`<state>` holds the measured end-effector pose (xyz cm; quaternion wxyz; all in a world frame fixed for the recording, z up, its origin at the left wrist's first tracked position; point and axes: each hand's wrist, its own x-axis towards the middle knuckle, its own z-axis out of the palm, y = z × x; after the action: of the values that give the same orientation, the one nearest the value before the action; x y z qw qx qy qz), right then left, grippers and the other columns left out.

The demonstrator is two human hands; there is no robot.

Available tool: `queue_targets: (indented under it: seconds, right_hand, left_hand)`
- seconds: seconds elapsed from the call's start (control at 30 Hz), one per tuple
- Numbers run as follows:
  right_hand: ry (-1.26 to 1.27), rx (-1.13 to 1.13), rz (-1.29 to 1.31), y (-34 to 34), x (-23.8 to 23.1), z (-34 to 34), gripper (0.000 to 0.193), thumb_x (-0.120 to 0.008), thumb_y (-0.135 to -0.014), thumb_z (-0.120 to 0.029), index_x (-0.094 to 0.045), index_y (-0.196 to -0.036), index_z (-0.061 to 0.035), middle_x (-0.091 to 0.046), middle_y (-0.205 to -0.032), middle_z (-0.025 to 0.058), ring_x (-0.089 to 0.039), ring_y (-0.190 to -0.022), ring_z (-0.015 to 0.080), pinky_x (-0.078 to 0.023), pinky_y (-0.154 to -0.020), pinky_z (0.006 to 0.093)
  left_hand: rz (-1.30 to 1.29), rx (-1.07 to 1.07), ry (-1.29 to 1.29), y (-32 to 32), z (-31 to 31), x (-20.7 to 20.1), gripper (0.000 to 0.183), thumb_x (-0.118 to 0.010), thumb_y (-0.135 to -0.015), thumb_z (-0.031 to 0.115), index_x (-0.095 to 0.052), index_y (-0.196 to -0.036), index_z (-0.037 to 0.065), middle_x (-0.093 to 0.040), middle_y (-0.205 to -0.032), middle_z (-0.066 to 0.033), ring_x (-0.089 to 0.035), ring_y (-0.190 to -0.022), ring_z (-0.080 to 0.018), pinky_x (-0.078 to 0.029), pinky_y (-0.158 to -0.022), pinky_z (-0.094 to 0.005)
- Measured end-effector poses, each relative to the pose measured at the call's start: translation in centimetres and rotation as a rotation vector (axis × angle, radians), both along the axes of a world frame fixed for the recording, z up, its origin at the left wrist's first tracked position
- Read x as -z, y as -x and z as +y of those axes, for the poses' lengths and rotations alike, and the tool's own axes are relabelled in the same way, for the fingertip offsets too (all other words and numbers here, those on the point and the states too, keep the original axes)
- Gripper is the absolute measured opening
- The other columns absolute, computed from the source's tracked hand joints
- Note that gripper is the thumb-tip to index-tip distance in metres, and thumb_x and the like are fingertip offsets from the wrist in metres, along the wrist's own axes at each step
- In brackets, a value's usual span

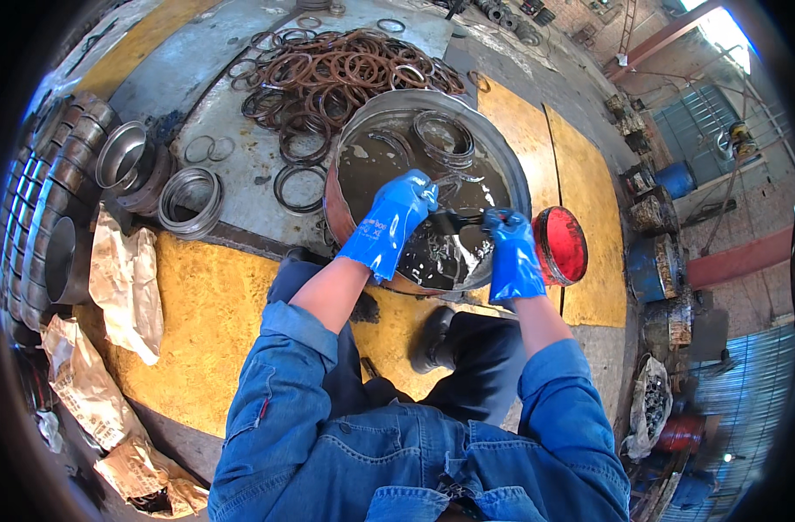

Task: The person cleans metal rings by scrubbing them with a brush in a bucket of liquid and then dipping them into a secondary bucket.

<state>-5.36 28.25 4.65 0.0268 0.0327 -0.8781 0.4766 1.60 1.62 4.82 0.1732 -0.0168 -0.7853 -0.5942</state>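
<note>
The wide, round grey metal tub (519, 187) of murky dark liquid stands right in front of the worker, whose two hands, in shiny blue rubber gloves, are both over it. The left hand (401, 207) is over the tub's middle with its fingers curled closed; from here I can't tell what, if anything, is inside that grip. The right hand (511, 237), at the tub's right rim, has its fingers wrapped around a black, block-headed tool (450, 222) that looks like a brush, its head pointing left, over the liquid. Inside the tub, toward its far wall, sits a small stack of thin, dark, wet metal rings (444, 139).

Just beyond the tub and to its left sprawls a big heap of rust-brown metal rings (337, 74). Well left of the tub I see a stack of silvery metal rings (190, 202), and past it a shiny rounded steel bowl (123, 157). A round, bright red container (564, 245) is just beside the tub, on its right.
</note>
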Motion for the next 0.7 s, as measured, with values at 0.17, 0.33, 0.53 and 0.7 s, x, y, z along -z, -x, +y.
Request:
queue_targets:
  seconds: [0.17,0.33,0.53,0.7]
  right_hand:
    - [-0.017,0.129,0.096,-3.3,-6.5,1.9,0.025,-0.076,-0.090,-0.025,-0.075,-0.101,-0.0019,-0.073,-0.082,0.0055,-0.065,-0.073,0.0106,-0.053,-0.068,0.0289]
    - [0.351,0.147,0.037,-5.1,-10.7,2.8,0.024,-0.076,-0.093,-0.024,-0.072,-0.103,-0.0021,-0.069,-0.084,0.0009,-0.060,-0.070,0.0088,-0.048,-0.062,0.0252]
    - [0.473,0.161,0.102,-3.2,-6.8,3.8,0.028,-0.077,-0.092,-0.025,-0.073,-0.107,-0.0009,-0.069,-0.084,0.0020,-0.060,-0.070,0.0084,-0.049,-0.064,0.0245]
    - [0.435,0.034,-0.026,-2.4,-2.2,-0.4,0.025,-0.078,-0.092,-0.020,-0.073,-0.106,-0.0002,-0.070,-0.084,0.0020,-0.062,-0.073,0.0081,-0.051,-0.068,0.0240]
  left_hand:
    - [-0.223,0.179,-0.476,-0.6,2.0,1.3,0.009,-0.066,-0.095,0.009,-0.067,-0.098,0.001,-0.073,-0.084,-0.0107,-0.070,-0.080,-0.0173,-0.056,-0.074,-0.0305]
    - [-0.339,0.348,-0.804,0.5,3.3,3.1,0.018,-0.064,-0.096,0.007,-0.067,-0.109,-0.005,-0.073,-0.094,-0.0155,-0.073,-0.086,-0.0256,-0.058,-0.077,-0.0351]
    - [-0.646,0.258,-0.861,1.1,3.5,5.8,0.026,-0.061,-0.100,0.018,-0.068,-0.114,-0.003,-0.075,-0.102,-0.0149,-0.071,-0.090,-0.0234,-0.055,-0.077,-0.0339]
    - [-0.790,0.225,-0.709,-0.2,0.8,6.1,0.026,-0.057,-0.099,0.014,-0.068,-0.116,-0.002,-0.074,-0.105,-0.0139,-0.071,-0.091,-0.0238,-0.054,-0.078,-0.0338]
